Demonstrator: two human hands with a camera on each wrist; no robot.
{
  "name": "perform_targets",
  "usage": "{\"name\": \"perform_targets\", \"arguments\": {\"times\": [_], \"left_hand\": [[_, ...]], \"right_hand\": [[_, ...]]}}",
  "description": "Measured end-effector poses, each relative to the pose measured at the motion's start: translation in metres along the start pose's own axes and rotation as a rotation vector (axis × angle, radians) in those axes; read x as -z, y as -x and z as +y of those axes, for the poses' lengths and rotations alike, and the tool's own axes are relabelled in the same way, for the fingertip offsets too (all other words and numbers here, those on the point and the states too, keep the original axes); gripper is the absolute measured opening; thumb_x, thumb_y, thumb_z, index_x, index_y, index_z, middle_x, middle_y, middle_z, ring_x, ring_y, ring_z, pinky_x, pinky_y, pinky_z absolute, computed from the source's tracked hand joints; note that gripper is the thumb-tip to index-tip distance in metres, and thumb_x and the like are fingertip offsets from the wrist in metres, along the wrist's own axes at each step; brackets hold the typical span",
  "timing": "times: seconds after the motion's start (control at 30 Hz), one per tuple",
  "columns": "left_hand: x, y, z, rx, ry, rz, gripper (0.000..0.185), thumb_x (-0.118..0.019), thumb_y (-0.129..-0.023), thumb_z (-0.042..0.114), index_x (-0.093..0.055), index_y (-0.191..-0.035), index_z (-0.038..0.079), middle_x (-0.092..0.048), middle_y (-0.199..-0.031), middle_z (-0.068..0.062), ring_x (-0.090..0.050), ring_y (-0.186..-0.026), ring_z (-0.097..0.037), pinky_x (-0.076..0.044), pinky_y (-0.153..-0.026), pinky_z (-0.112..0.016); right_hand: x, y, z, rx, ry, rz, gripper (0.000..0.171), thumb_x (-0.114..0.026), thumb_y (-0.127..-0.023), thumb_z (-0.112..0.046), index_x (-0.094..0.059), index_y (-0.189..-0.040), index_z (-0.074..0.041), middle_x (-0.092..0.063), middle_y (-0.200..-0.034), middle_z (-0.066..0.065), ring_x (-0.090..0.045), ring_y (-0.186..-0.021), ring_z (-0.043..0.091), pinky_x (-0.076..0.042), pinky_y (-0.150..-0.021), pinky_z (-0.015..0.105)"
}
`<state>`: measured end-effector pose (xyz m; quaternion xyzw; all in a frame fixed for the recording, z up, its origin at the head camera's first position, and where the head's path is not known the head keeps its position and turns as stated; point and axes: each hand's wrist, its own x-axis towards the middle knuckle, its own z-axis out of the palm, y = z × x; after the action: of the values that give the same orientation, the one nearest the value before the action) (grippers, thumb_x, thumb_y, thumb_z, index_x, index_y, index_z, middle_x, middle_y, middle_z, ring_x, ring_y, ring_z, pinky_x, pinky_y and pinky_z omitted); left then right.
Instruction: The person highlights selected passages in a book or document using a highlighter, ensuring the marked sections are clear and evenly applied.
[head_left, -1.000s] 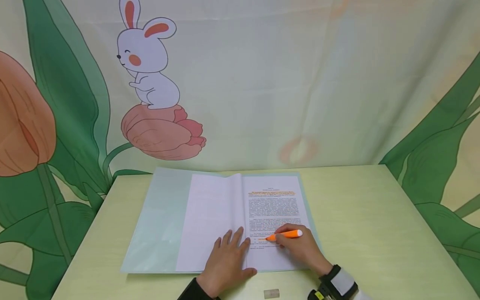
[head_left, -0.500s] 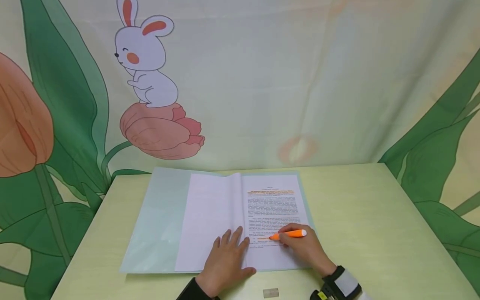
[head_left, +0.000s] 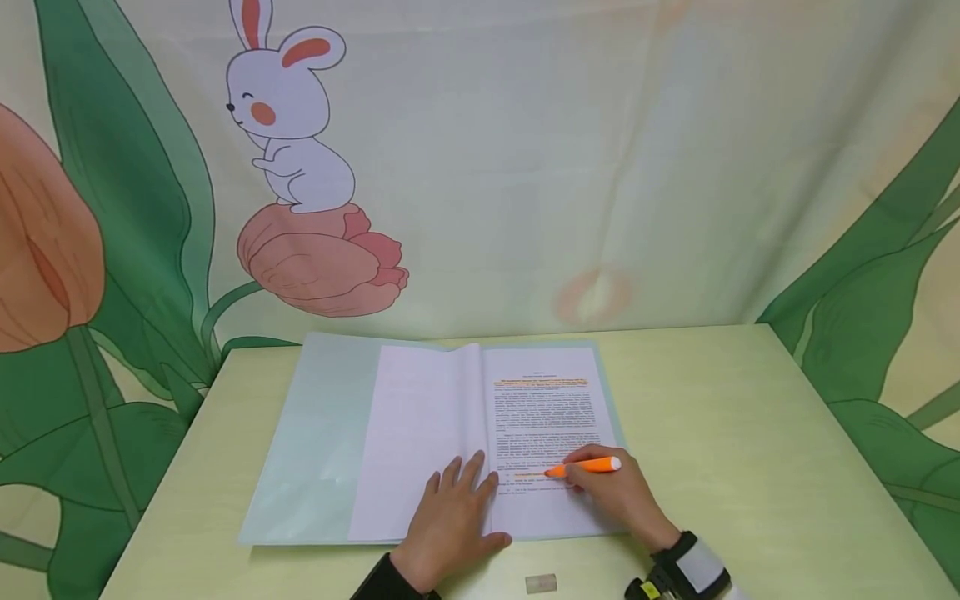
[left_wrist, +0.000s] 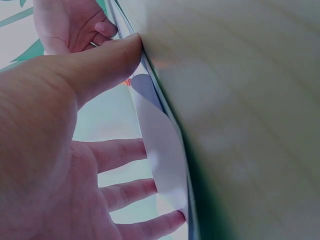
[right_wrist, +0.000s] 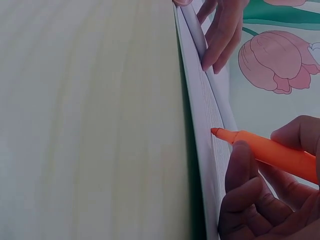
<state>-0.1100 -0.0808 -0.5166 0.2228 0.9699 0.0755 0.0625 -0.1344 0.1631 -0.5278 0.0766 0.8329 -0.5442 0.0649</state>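
An open folder [head_left: 322, 467] with a pale green cover lies on the table, its left page [head_left: 412, 433] blank and its right page [head_left: 540, 517] printed. Orange highlighting marks lines near the top of the text and a short line lower down. My right hand [head_left: 618, 492] pinches an orange highlighter [head_left: 596, 465] between thumb and fingers, its tip right at the lower printed lines. In the right wrist view the highlighter [right_wrist: 280, 152] slants down to the paper. My left hand [head_left: 453, 521] rests with spread fingers on the lower inner part of the pages, by the fold.
A small grey rectangular piece [head_left: 541, 583] lies on the pale wooden table [head_left: 750, 467] near its front edge. Behind the table hangs a curtain [head_left: 487, 167] printed with a rabbit, tulips and leaves. A dark strap [head_left: 686, 567] sits on the right wrist.
My right hand has moved the highlighter tip a little to the right along the lower line, and the orange mark there has grown longer. My left hand stays in place.
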Motion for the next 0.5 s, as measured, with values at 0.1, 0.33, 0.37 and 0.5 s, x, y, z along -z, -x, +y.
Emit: {"name": "perform_targets", "arguments": {"times": [0.1,0.33,0.37,0.5], "left_hand": [[-0.0003,0.0000,0.0004,0.000,0.003,-0.002,0.081,-0.072,-0.076,0.063,-0.056,-0.139,0.016,-0.039,-0.155,-0.014,-0.041,-0.137,-0.043,-0.038,-0.106,-0.063],[-0.0003,0.0004,0.0008,-0.007,0.004,0.005,0.081,-0.073,-0.076,0.063,-0.055,-0.140,0.015,-0.040,-0.155,-0.014,-0.041,-0.137,-0.044,-0.038,-0.106,-0.063],[-0.0001,0.0006,0.0007,-0.008,0.003,0.008,0.081,-0.073,-0.076,0.063,-0.055,-0.140,0.015,-0.040,-0.155,-0.015,-0.041,-0.137,-0.044,-0.038,-0.106,-0.063],[0.0005,0.0014,0.0002,-0.013,-0.002,0.020,0.081,-0.073,-0.076,0.062,-0.055,-0.140,0.014,-0.040,-0.155,-0.015,-0.042,-0.136,-0.044,-0.038,-0.105,-0.062]], "right_hand": [[0.0024,0.0005,0.0006,-0.008,-0.002,0.003,0.006,-0.070,-0.083,-0.015,-0.075,-0.085,-0.013,-0.069,-0.072,0.002,-0.061,-0.069,0.017,-0.047,-0.064,0.024],[0.0080,0.0012,0.0019,-0.037,0.006,0.016,0.008,-0.070,-0.083,-0.017,-0.075,-0.087,-0.013,-0.069,-0.073,0.002,-0.061,-0.069,0.017,-0.046,-0.063,0.024],[0.0087,0.0012,0.0021,-0.042,0.006,0.018,0.008,-0.070,-0.083,-0.017,-0.076,-0.087,-0.013,-0.069,-0.073,0.002,-0.061,-0.069,0.017,-0.047,-0.063,0.024],[0.0105,0.0008,0.0029,-0.050,-0.001,0.025,0.009,-0.071,-0.082,-0.017,-0.076,-0.088,-0.012,-0.070,-0.073,0.002,-0.061,-0.069,0.017,-0.047,-0.064,0.024]]}}
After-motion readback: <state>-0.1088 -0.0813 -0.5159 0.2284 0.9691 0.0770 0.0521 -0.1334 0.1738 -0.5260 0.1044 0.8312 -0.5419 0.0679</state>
